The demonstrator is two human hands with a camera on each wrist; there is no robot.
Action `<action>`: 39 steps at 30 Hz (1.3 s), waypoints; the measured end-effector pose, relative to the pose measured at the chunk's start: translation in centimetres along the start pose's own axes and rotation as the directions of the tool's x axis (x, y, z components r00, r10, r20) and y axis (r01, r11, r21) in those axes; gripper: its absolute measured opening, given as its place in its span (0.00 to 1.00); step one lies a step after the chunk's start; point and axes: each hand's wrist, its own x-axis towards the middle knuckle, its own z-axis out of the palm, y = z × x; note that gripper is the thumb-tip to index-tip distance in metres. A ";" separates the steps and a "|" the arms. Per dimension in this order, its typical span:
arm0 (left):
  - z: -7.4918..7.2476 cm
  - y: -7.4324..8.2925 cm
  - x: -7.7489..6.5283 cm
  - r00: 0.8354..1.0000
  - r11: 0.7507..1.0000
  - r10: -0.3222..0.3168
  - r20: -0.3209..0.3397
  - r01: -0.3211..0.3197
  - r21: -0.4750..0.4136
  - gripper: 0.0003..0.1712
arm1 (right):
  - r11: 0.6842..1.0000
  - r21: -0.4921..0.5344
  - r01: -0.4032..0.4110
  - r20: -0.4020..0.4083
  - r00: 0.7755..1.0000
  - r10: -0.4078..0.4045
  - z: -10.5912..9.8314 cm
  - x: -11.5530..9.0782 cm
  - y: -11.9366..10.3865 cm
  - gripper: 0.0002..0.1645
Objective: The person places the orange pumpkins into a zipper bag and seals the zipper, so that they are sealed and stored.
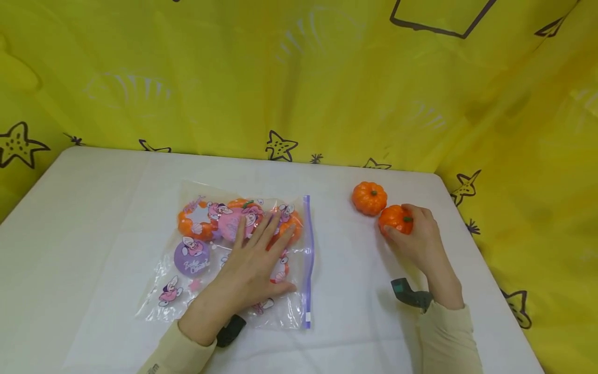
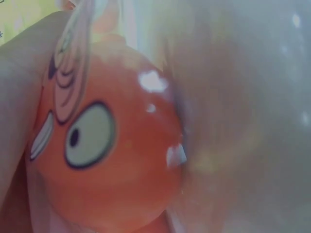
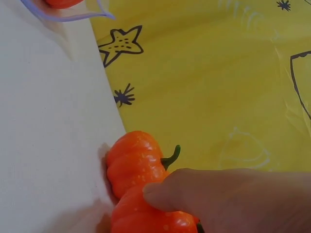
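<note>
A clear zip bag (image 1: 159, 306) with printed cartoon figures lies flat on the table, holding several orange pumpkins. My left hand (image 1: 252, 265) rests on top of it with fingers spread. In the left wrist view, a rounded orange thing (image 2: 121, 136) shows close up through the printed plastic. At the right, my right hand (image 1: 422, 241) grips a small toy pumpkin (image 1: 394, 218) with a green stem, thumb on the near side and fingers on the far side. A second toy pumpkin (image 1: 369, 198) sits just behind and left of it; the right wrist view shows both close together.
The white table (image 1: 345, 332) ends at a yellow patterned curtain (image 1: 327, 104) behind and to the right. A purple zip strip (image 1: 308, 259) runs along the bag's right side, between the bag and the two pumpkins.
</note>
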 end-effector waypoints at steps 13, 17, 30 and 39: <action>-0.1 0.3 0.1 1.000 1.000 -0.009 0.019 0.009 0.013 0.63 | 0.994 0.003 0.108 -0.013 0.994 -0.108 -0.6 -1.0 -1.9 0.39; -0.1 0.3 0.1 1.000 1.000 -0.011 0.019 0.011 0.020 0.63 | 0.981 0.008 0.192 -0.015 0.981 -0.192 -0.8 -1.4 -2.9 0.39; -0.1 0.2 0.0 1.000 1.000 -0.020 0.009 0.020 0.011 0.64 | 0.954 0.027 0.298 0.058 0.952 -0.300 0.4 -2.3 -4.7 0.36; 0.0 0.2 0.1 1.000 1.000 -0.018 0.012 0.018 0.008 0.64 | 0.942 0.053 0.331 0.135 0.933 -0.335 1.2 -2.7 -5.7 0.36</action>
